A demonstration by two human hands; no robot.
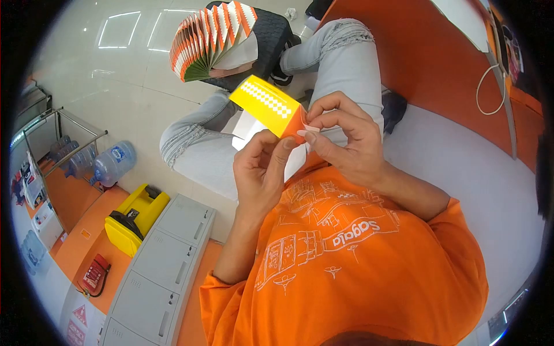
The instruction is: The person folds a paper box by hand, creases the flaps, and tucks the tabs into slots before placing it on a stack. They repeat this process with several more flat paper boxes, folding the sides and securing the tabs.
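Note:
A small yellow cardboard box (261,108) with a white diamond pattern and an orange end is held up in front of my chest, above my lap. My left hand (262,167) pinches the near lower edge of the box by its orange end, thumb and index finger together. At that same end, my right hand (351,135) has its fingertips closed on a small whitish flap. White inner card shows below the box, partly covered by my left hand. The inside of the box is hidden.
A fanned stack of orange-and-white printed cardboard pieces (213,37) lies on a black quilted seat (268,34) ahead. Grey lockers (164,259), a yellow bin (135,222), a fire extinguisher (95,274) and water bottles (113,162) stand to the left. An orange panel (415,63) rises at right.

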